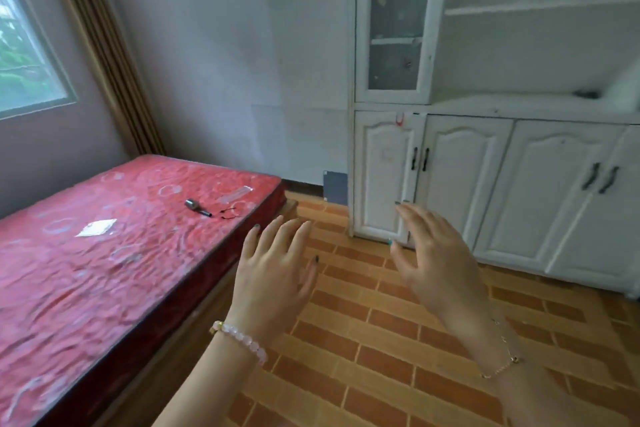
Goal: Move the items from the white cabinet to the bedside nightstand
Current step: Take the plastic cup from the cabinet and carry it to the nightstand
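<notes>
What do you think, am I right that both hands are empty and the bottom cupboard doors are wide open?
Not quite. The head view shows the bottom doors of the white cabinet are shut, not wide open. The rest is right: the left hand and the right hand are both empty, with fingers spread.

The one camera sat on my head, wide-angled, looking forward and down across the room. My left hand and right hand were close beneath it, the white cabinet farther ahead to the right, the bed to the left.
</notes>
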{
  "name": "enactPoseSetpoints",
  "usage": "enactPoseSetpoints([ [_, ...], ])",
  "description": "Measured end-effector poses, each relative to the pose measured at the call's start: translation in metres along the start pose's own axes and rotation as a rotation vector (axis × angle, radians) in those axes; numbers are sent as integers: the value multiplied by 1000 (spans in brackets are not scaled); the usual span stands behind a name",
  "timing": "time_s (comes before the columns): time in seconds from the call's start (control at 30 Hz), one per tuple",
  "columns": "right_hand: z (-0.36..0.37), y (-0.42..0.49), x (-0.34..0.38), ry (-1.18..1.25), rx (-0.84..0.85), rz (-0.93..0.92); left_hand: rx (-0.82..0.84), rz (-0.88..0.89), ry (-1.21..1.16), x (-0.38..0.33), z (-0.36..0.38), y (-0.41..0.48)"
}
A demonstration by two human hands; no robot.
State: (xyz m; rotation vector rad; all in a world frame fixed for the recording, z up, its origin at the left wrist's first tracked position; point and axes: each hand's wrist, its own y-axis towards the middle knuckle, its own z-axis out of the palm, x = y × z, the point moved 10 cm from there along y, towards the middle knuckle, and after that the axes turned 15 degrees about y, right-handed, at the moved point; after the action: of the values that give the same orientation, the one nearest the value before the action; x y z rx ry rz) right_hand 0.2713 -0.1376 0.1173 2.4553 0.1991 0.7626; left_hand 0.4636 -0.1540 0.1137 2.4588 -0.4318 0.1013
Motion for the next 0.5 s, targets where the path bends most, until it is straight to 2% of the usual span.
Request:
enactPoseSetpoints([
  [0.23,-101,3,-134,-142,-92,124,-58,157,-132,-168,20,86],
  [0.5,-180,-15,-246,-223,-184,258,-38,309,-209,-302,41,135],
])
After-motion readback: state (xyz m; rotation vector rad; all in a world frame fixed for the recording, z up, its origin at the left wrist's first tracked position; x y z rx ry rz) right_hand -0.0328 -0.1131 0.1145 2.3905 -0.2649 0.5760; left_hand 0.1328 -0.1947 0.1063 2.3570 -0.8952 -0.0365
